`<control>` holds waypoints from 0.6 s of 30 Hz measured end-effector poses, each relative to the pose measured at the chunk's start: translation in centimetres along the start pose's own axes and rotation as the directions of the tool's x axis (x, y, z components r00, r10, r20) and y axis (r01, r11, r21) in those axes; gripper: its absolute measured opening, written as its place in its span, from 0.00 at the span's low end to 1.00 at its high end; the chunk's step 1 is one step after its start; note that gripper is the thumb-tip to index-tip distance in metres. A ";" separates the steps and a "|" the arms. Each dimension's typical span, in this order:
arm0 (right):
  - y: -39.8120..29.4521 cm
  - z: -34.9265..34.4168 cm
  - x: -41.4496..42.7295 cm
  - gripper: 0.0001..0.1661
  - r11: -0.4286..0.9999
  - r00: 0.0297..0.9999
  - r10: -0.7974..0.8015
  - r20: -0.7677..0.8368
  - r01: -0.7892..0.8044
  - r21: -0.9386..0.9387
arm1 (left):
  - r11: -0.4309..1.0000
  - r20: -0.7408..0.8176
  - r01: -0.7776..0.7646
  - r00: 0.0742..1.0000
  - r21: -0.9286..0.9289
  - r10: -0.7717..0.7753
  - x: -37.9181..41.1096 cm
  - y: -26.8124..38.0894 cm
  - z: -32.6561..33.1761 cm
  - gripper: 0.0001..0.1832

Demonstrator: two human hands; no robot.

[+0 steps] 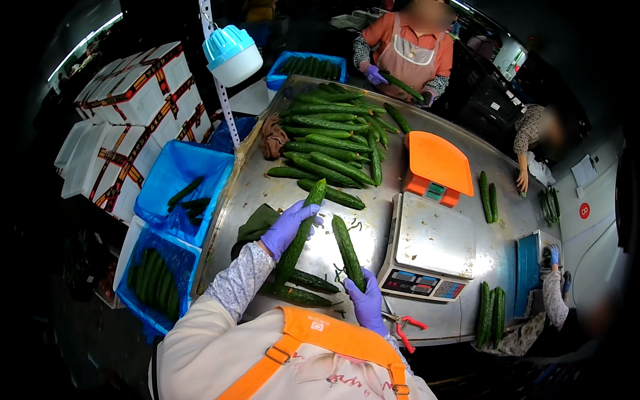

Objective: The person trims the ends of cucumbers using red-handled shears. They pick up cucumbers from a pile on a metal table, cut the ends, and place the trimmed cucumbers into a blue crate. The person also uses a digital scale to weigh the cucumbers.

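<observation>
Purple gloves cover both my hands. My left hand (289,229) grips a long cucumber (300,240), its upper end pointing away from me over the steel table (250,192). A second cucumber (346,245) is held near its lower end by my right hand (366,299). Two more cucumbers (312,281) lie beneath and beside the left one, close to my apron. Thin green trimmings (356,226) are scattered near the right cucumber. Red-handled pliers or snips (404,330) lie at the table edge, right of my right hand. Beyond my hands is a large heap of cucumbers (330,135).
A digital scale (435,235) and an orange scale (440,160) stand to the right. Blue-lined boxes (197,172) with cucumbers line the left edge, near a lamp post (222,107). A co-worker (412,50) across the table holds a cucumber; other people work at the right.
</observation>
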State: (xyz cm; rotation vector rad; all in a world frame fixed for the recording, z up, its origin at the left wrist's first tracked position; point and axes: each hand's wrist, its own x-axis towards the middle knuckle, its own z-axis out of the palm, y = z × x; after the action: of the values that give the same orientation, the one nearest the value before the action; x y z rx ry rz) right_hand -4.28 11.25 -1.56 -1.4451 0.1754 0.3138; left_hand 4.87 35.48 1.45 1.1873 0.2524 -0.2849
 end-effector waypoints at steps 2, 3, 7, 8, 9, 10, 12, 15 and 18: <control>-0.1 0.0 -0.1 0.26 1.000 1.000 0.001 -0.006 -0.001 -0.007 | 1.000 0.005 -0.002 1.000 0.000 0.002 0.6 0.0 0.2 0.24; 0.0 0.0 -0.3 0.26 1.000 1.000 -0.006 -0.012 0.006 -0.005 | 1.000 0.014 -0.005 1.000 0.003 0.005 0.6 -0.1 0.3 0.24; 0.7 -0.2 0.0 0.29 0.999 0.999 0.031 -0.008 -0.032 -0.042 | 1.000 0.022 0.006 1.000 -0.025 -0.006 1.2 -0.6 0.1 0.24; 0.9 -0.4 0.1 0.30 0.998 0.999 0.033 -0.005 -0.033 -0.045 | 1.000 0.034 0.005 0.999 -0.019 -0.005 1.3 -0.6 0.2 0.24; 1.1 -0.3 0.1 0.31 0.998 0.999 0.037 0.004 -0.037 -0.052 | 1.000 0.038 0.004 0.999 -0.017 -0.003 1.1 -0.6 0.2 0.24; 1.4 -0.3 0.1 0.31 0.999 1.000 0.024 0.004 -0.024 -0.042 | 1.000 0.046 -0.005 0.999 -0.013 0.005 1.0 -0.6 0.2 0.24; 1.6 -0.5 0.2 0.31 0.999 1.000 0.019 0.013 -0.018 -0.046 | 1.000 0.056 0.023 0.998 -0.011 -0.023 0.9 -0.6 0.2 0.21; 2.4 -0.8 0.4 0.32 0.999 1.000 0.013 0.027 -0.012 -0.052 | 0.999 0.042 0.033 0.999 -0.008 -0.032 0.5 -0.7 0.5 0.21; 1.1 0.3 -0.5 0.33 0.999 1.000 -0.018 0.001 0.018 -0.037 | 1.000 0.049 0.024 0.999 -0.020 -0.023 0.2 -1.0 0.3 0.22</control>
State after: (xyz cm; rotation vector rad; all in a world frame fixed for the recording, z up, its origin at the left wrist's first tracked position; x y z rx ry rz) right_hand -5.08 11.59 -2.41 -1.4825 0.1565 0.3044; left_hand 4.77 34.86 0.61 1.1560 0.2262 -0.3313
